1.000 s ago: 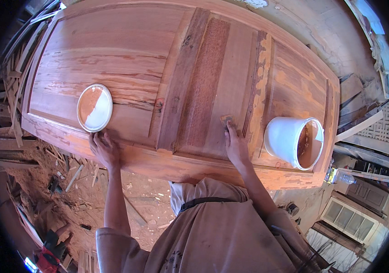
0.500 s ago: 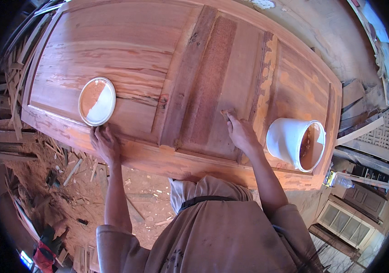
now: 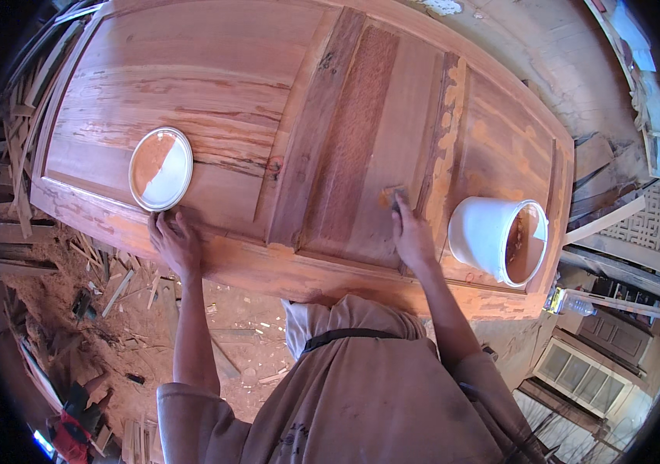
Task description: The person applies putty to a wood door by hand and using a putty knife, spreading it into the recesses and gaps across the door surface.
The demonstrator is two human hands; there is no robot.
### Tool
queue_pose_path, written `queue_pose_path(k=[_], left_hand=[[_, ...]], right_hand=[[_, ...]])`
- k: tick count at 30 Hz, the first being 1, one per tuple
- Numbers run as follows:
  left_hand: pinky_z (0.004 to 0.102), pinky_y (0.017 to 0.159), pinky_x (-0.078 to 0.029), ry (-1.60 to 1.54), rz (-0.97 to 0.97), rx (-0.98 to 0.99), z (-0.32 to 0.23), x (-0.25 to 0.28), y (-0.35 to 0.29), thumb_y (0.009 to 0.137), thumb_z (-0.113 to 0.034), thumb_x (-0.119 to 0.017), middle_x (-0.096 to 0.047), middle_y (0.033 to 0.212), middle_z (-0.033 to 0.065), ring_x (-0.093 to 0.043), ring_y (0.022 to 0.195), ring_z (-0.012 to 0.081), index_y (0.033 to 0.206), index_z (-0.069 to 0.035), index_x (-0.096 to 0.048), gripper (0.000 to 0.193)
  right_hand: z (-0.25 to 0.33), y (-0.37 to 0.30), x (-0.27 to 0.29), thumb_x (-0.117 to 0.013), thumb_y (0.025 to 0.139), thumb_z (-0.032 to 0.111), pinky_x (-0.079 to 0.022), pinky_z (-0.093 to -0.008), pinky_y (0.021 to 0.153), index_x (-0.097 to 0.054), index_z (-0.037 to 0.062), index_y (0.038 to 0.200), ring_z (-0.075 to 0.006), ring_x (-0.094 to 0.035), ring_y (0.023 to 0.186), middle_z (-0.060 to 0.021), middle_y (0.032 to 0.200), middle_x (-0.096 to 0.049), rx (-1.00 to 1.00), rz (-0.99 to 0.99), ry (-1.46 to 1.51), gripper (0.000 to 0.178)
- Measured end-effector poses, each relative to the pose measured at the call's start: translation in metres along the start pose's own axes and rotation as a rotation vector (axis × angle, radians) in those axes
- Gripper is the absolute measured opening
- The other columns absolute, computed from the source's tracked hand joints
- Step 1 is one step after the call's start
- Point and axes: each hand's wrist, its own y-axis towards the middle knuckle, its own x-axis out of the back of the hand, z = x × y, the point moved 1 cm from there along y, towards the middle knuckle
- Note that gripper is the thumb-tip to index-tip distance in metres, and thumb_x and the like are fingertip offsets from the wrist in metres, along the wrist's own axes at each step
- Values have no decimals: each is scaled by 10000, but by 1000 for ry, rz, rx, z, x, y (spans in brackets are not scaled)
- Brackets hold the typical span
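A large panelled wooden door point(image 3: 175, 46) lies flat before me, patched with orange filler on its frame and panels. My right hand point(image 3: 415, 238) is closed on a small flat scraper point(image 3: 392, 195) smeared with orange filler, held against the narrow middle panel. Its exact shape is partly hidden by the fingers. My left hand point(image 3: 176, 243) rests on the door's near edge, fingers apart and a little bent. Just beyond its fingertips lies a round white lid point(image 3: 166, 182), half covered in orange filler. To the right of my right hand, a white bucket point(image 3: 481, 238) lies tipped, filler coating its inside.
Scrap wood pieces point(image 3: 21, 139) are piled along the left. Sawdust and offcuts cover the floor point(image 3: 152, 348) below the door. At the right stand a carved lattice panel point(image 3: 647, 224), a plastic bottle point(image 3: 577, 304) and a white-framed window point(image 3: 583, 373).
My right hand has slid slightly right and nearer to me, and the scraper shows flatter against the panel. My left hand stays beside the lid; the whole view has shifted a little.
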Motion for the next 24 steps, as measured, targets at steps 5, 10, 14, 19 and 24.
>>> queue_pose_path(k=[5,10,14,19,24], left_hand=[[509,1108,-353,-5,17,-5,-2,0,1,1002,-352,-560,-507,1394,228,-458,1320,402,1262,42,-567,472],[510,1103,-359,28,-3,-7,-1,0,-1,1002,-352,-559,-510,1388,232,-464,1316,400,1259,46,-566,473],[517,1100,-359,18,3,-21,-5,0,0,1003,-355,-560,-513,1381,238,-468,1309,406,1260,47,-561,477],[519,1087,-366,-16,4,-23,-8,1,-1,1003,-350,-564,-514,1371,249,-471,1299,415,1239,53,-571,467],[514,1098,-358,-4,3,-12,0,2,0,1003,-359,-559,-512,1375,245,-462,1309,411,1240,52,-571,474]], right_hand=[[-12,-31,-32,-489,1034,227,-539,-545,816,-425,147,1497,-476,-659,953,-302,1163,-631,-149,15,-27,475],[-9,-39,23,-501,1028,226,-539,-501,868,-484,102,1448,-435,-668,1016,-300,1145,-658,-53,140,104,438],[-5,35,35,-500,1017,224,-524,-478,908,-538,62,1391,-422,-666,1029,-288,1113,-673,-95,166,48,409],[1,34,30,-499,1005,226,-522,-484,905,-565,45,1364,-422,-666,1015,-274,1114,-674,-128,257,-91,408],[-5,-1,37,-518,991,216,-524,-474,916,-582,51,1360,-430,-656,1044,-272,1136,-673,-50,443,-88,409]])
